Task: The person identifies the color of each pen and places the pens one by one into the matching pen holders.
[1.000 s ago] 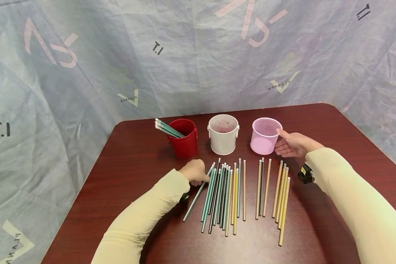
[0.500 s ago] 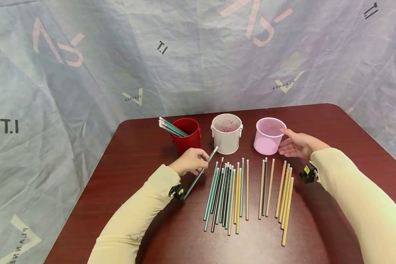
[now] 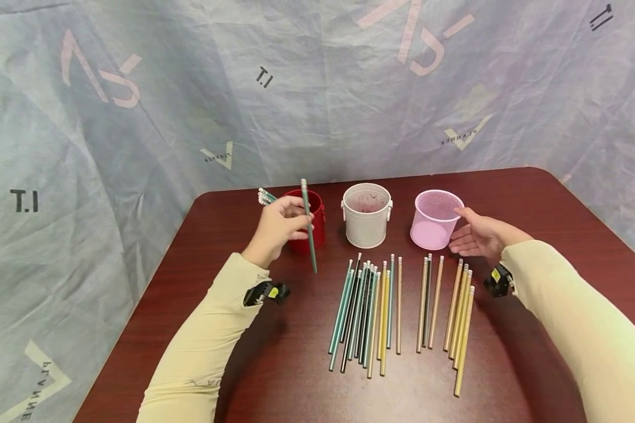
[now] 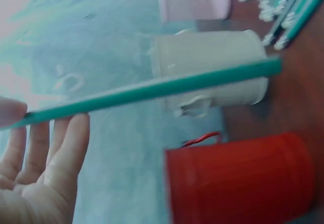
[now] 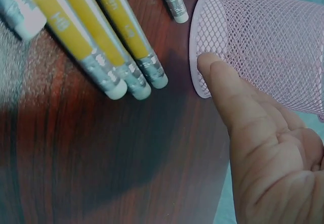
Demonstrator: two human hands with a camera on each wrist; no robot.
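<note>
My left hand [image 3: 283, 226] pinches a green pencil [image 3: 309, 229] between thumb and fingers. The pencil stands nearly upright, eraser end up, in front of the red bucket [image 3: 318, 226]. In the left wrist view the green pencil [image 4: 152, 90] runs clear of the red bucket [image 4: 243, 178]. Several green pencils [image 3: 264, 195] lean out of that bucket, partly hidden by the hand. At the right, my right hand [image 3: 481, 235] rests against the side of the pink mesh cup [image 3: 434, 232], thumb near its rim. Its fingers [image 5: 223, 82] lie fairly straight along the mesh.
A white bucket [image 3: 366, 226] stands between the red bucket and the pink cup. In front lie several green, black and gold pencils [image 3: 362, 317], then more gold and yellow pencils [image 3: 457, 323] at the right. A printed cloth [image 3: 317, 88] hangs behind the brown table [image 3: 180, 282].
The left hand has picked the green pencil off the left end of the row, raised it and turned it upright beside the red bucket. The right hand has stayed at the pink cup.
</note>
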